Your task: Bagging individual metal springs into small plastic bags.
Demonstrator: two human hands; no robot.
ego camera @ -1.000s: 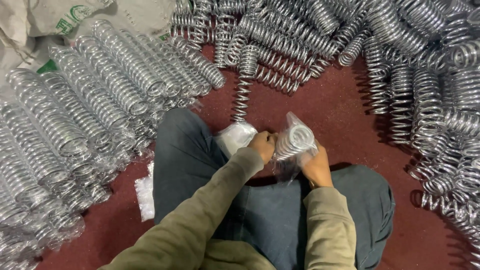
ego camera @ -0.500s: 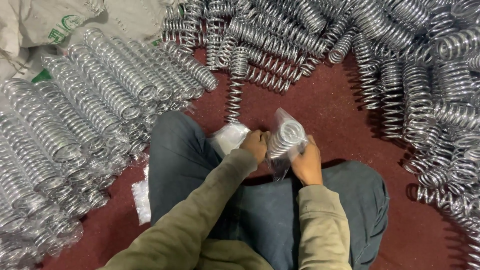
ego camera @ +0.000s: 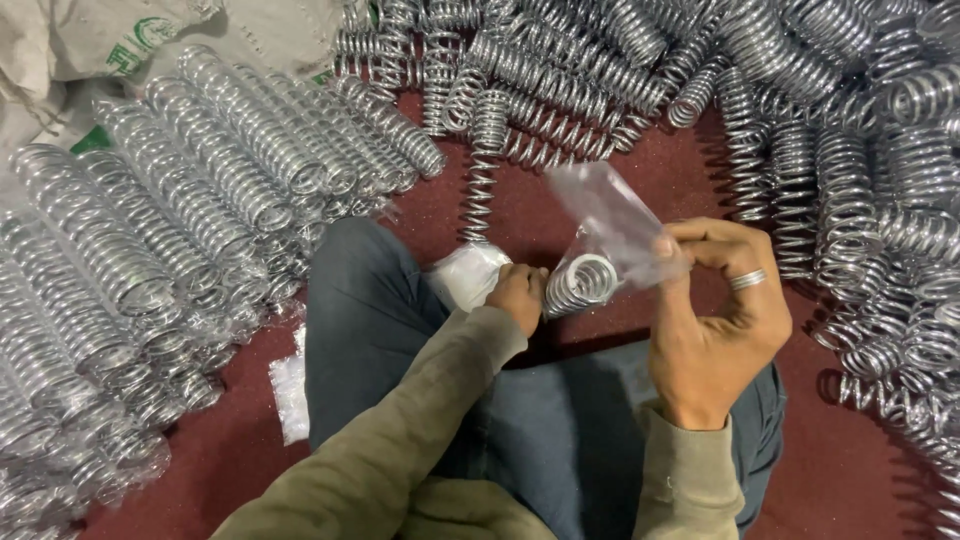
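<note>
While the left hand (ego camera: 518, 292) grips a metal spring (ego camera: 582, 283) above the knee (ego camera: 360, 270), the right hand (ego camera: 715, 320) pinches a clear plastic bag (ego camera: 610, 215) open over the spring's end.

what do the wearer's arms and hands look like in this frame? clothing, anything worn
Both arms wear long olive-green sleeves of soft knit fabric, with ribbed cuffs ending at the wrists. The left hand is bare, with no ring or watch showing. The right hand is bare too, apart from a plain silver-coloured ring on one finger. No gloves, no watch or wristband visible.
</note>
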